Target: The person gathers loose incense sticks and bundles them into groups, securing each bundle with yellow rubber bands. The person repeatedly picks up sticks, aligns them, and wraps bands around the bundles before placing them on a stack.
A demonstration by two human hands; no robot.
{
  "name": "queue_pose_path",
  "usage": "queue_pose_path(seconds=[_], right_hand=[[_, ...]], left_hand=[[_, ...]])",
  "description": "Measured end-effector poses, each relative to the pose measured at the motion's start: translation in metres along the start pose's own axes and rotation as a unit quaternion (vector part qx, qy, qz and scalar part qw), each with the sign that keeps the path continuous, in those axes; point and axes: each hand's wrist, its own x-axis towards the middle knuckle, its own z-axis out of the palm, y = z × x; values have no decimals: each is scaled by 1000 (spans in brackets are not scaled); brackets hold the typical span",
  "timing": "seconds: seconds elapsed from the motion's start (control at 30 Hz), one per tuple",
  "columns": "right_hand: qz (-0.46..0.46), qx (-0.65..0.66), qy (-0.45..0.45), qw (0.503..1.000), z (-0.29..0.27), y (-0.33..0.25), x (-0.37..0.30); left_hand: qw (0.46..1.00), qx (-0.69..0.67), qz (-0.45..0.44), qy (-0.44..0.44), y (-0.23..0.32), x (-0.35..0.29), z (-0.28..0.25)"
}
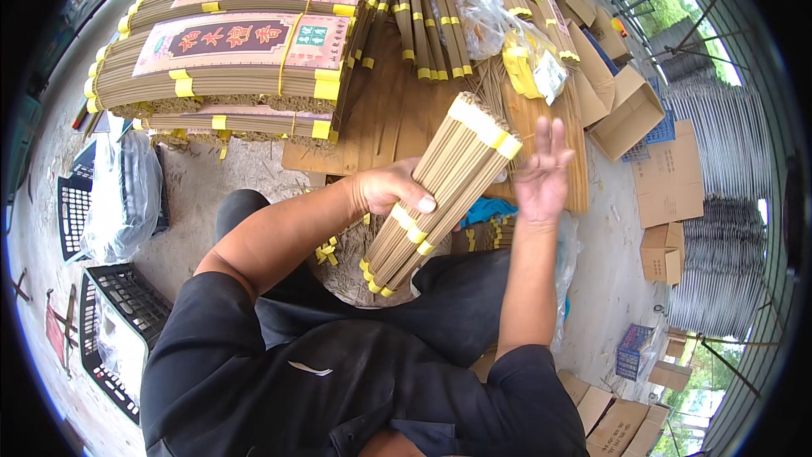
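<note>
My left hand [402,190] grips a thick bunch of brown incense sticks [452,173], thumb across its front. Yellow paper bands wrap the sticks at the top, middle and bottom, and the bunch leans with its top to the right over my lap. My right hand [541,173] is raised just right of the bunch, fingers stretched out, palm bare and slightly blurred. It appears apart from the sticks. Beyond the hands is the wooden table [381,118], where several narrower banded bundles of incense sticks [431,30] lie side by side.
Large labelled stacks of incense bundles [245,46] fill the table's left. Plastic bags [482,21] and a yellow packet [529,63] lie at the back right. Black crates [127,330] stand on the floor at left, cardboard boxes [626,110] at right. Someone's hand shows at the far edge.
</note>
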Motion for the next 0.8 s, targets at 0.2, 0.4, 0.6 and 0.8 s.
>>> queue_pose_path(seconds=[0.2, 0.4, 0.6, 0.8], right_hand=[[195, -539, -36, 819, 95, -52, 42], [338, -786, -241, 459, 154, -25, 109], [28, -723, 65, 687, 106, -34, 92], [89, -404, 173, 894, 7, 36, -44]], left_hand=[[998, 50, -17, 47, 7, 1, 13], [991, 112, -71, 8, 1, 9, 23], [994, 89, -38, 60, -20, 18, 16], [976, -19, 57, 207, 0, 37, 23]])
